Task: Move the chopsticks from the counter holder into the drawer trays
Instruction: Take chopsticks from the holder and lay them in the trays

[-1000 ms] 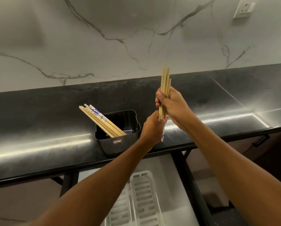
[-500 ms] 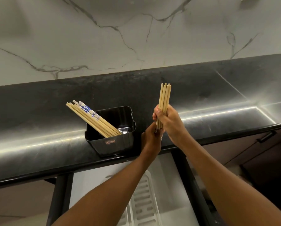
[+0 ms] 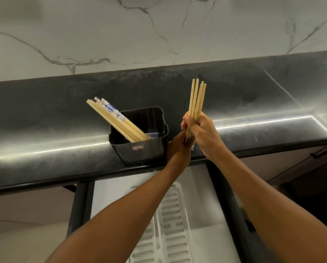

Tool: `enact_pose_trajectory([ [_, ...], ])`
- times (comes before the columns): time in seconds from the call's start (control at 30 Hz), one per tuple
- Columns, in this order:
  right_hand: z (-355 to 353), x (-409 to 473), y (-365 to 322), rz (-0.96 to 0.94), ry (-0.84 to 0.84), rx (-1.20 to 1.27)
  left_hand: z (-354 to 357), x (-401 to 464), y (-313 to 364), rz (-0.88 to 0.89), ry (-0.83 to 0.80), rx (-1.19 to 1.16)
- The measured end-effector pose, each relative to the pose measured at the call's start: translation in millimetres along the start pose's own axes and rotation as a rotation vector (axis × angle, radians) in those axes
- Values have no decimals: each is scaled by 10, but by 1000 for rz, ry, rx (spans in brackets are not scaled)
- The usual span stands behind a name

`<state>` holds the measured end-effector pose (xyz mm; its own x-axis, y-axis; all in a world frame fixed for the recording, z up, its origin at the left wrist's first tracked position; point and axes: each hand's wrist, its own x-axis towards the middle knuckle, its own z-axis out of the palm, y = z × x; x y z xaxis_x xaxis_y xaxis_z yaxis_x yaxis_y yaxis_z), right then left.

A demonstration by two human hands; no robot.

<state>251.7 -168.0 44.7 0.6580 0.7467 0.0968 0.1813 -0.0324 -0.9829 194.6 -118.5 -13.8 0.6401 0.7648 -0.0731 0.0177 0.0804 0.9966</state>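
My right hand (image 3: 201,130) is shut on a bundle of several plain wooden chopsticks (image 3: 197,99), held upright above the counter's front edge. My left hand (image 3: 178,149) sits just under it, closed around the bundle's lower ends, which are mostly hidden. A black holder (image 3: 140,149) stands on the counter to the left of my hands. Several more chopsticks (image 3: 113,118), some with blue-and-white tops, lean out of it to the upper left. Below the counter, white slotted trays (image 3: 170,221) lie in the open drawer (image 3: 109,202), partly behind my left forearm.
The dark counter (image 3: 54,154) runs across the view with a marble wall (image 3: 159,35) behind it. A cabinet front with a black handle (image 3: 322,149) is at the lower right, next to the open drawer.
Both hands with the bundle have come down closer to the counter's front edge. The camera has tilted down, showing more of the drawer. The holder's chopsticks have not moved.
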Motion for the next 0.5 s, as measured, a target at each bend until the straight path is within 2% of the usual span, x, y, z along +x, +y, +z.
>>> enact_pose_trajectory([
  [0.03,7,-29,-27,7,3,2,-42,-49,-3,-1,-29,-13],
  [0.13,27,-167,-107,41,-7,23,-170,-280,-9,116,-158,170],
  [0.23,94,-414,-103,109,-45,39,-286,-603,-72,147,-156,258],
  [0.37,275,-841,55,287,-129,44,-512,-1103,-346,79,-144,340],
  [0.5,530,-1292,383,481,-184,20,-686,-1591,-725,-106,-141,324],
])
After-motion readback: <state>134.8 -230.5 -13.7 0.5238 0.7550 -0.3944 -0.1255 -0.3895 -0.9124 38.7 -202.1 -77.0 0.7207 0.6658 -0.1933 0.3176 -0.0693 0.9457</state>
